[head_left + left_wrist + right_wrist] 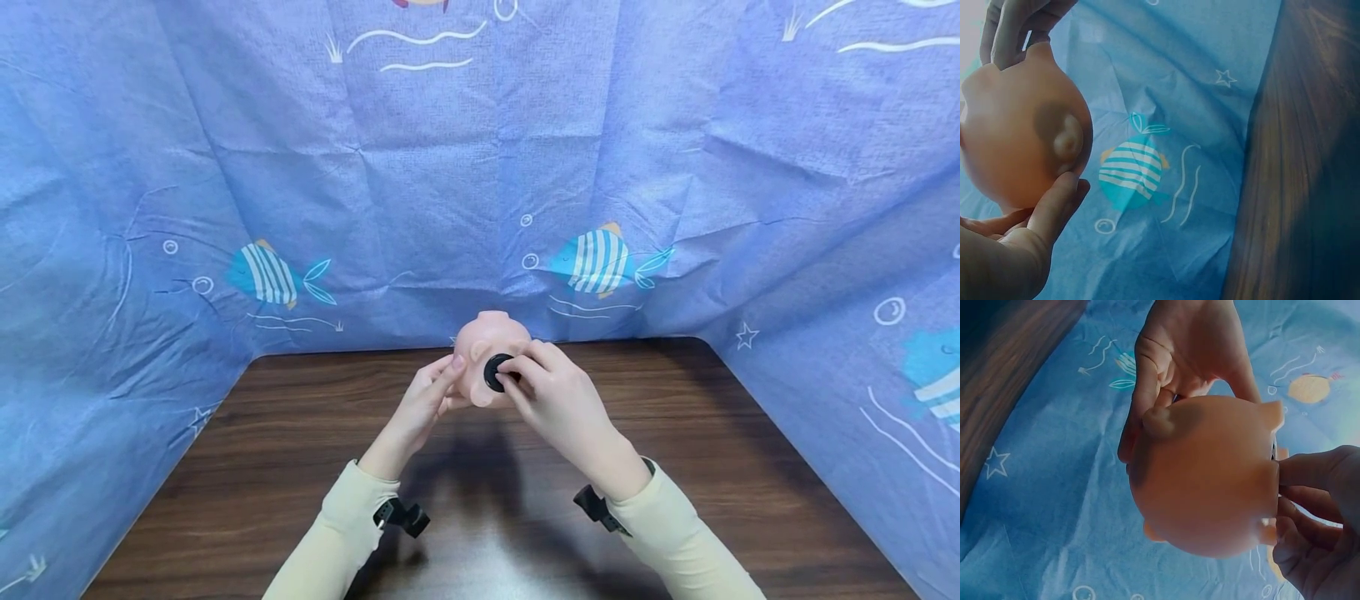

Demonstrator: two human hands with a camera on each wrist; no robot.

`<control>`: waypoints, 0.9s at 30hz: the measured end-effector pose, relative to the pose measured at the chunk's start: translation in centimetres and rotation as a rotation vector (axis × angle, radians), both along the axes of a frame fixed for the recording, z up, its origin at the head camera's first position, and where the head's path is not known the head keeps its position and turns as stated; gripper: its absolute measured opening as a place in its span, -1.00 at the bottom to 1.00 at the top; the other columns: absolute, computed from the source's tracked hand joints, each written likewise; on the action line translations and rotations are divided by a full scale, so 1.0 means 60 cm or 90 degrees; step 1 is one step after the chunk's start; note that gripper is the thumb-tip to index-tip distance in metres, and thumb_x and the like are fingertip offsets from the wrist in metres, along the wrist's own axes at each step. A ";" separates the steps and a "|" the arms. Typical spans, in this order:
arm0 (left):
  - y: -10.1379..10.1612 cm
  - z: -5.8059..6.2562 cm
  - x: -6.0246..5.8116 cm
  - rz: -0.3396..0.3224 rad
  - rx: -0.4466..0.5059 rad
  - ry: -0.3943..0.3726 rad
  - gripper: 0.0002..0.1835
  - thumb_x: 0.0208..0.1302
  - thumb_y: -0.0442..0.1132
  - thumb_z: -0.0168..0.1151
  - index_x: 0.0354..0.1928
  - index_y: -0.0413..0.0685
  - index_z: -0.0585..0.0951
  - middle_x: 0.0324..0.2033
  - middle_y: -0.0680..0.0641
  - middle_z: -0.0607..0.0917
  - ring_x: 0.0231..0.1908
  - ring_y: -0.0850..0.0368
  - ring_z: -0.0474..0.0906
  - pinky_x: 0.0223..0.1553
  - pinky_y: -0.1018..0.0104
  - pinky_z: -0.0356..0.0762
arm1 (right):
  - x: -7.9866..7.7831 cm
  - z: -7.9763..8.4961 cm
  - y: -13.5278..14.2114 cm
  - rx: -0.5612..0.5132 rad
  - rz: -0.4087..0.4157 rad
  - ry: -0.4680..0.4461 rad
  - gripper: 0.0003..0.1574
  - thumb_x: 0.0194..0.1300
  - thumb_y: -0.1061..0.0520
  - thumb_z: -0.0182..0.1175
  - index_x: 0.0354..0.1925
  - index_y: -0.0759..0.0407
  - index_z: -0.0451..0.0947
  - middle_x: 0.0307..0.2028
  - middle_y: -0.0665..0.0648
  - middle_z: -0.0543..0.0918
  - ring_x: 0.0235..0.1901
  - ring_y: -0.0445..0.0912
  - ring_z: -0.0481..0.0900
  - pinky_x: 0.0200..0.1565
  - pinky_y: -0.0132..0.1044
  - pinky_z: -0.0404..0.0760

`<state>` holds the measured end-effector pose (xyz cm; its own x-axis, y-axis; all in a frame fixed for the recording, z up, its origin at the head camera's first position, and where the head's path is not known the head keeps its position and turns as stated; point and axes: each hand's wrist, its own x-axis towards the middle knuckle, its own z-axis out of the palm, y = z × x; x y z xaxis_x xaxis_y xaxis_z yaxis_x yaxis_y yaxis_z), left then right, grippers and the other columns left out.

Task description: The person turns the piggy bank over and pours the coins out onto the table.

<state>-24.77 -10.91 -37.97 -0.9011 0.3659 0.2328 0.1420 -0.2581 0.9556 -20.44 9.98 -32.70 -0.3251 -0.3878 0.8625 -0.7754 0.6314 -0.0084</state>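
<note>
A pink piggy bank (pixel 491 332), held above a wooden table (pixel 315 417), was gripped by the left hand (pixel 422 398) and its black stopper (pixel 492 374) pinched by the right hand (pixel 564 400); seemingly light, stiff and slippery, it was judged best cradled around the rounded body (pixel 1204 481).

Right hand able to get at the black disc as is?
Likely yes: the right hand touches the black disc, and the left hand grips the pink piggy bank at its side, clear of the disc.
</note>
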 end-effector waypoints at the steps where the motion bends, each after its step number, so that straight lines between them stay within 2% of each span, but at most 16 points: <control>1: 0.000 -0.001 0.000 0.002 -0.002 0.000 -0.33 0.50 0.03 0.09 0.33 -0.48 0.36 0.01 -0.17 0.68 -0.07 0.10 0.69 0.01 0.10 0.66 | 0.001 -0.001 -0.002 -0.002 -0.003 0.002 -0.85 0.07 0.34 0.45 -0.34 0.23 0.69 -0.28 0.11 0.62 -0.33 -0.02 0.53 -0.34 -0.27 0.61; 8: 0.003 -0.001 0.004 0.021 -0.018 0.009 -0.29 0.45 0.06 0.15 0.35 -0.43 0.37 0.05 -0.24 0.63 -0.10 0.12 0.68 -0.01 0.13 0.66 | 0.002 -0.010 -0.011 -0.036 -0.026 0.004 -0.94 0.13 0.30 0.36 -0.42 0.22 0.64 -0.38 0.08 0.60 -0.40 -0.05 0.50 -0.44 -0.30 0.54; 16: 0.005 -0.008 0.004 0.026 -0.014 0.009 -0.35 0.48 -0.01 0.08 0.33 -0.44 0.38 -0.02 -0.18 0.68 -0.11 0.13 0.68 0.01 0.06 0.65 | 0.002 -0.018 -0.022 -0.080 -0.051 0.018 -0.93 0.05 0.30 0.32 -0.46 0.19 0.60 -0.47 0.01 0.55 -0.52 -0.16 0.45 -0.56 -0.32 0.50; 23: 0.006 -0.007 0.006 0.028 0.001 0.031 -0.37 0.47 0.01 0.08 0.31 -0.43 0.41 -0.05 -0.15 0.69 -0.12 0.12 0.68 -0.01 0.03 0.66 | 0.008 -0.018 -0.029 -0.093 -0.058 0.002 -0.93 0.12 0.27 0.32 -0.45 0.20 0.60 -0.45 0.03 0.59 -0.53 -0.16 0.51 -0.53 -0.33 0.55; 27: 0.005 -0.005 0.005 0.026 0.002 0.036 -0.37 0.47 0.01 0.08 0.31 -0.41 0.42 -0.04 -0.14 0.68 -0.11 0.11 0.68 0.04 -0.05 0.63 | 0.007 -0.020 -0.031 -0.097 -0.054 0.016 -0.91 0.10 0.29 0.35 -0.44 0.22 0.59 -0.43 0.04 0.61 -0.53 -0.17 0.55 -0.51 -0.33 0.58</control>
<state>-24.44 -10.59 -38.28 -0.9007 0.3279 0.2849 0.2068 -0.2532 0.9451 -20.05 8.11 -33.90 -0.3283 -0.2243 0.9176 -0.7203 0.6878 -0.0896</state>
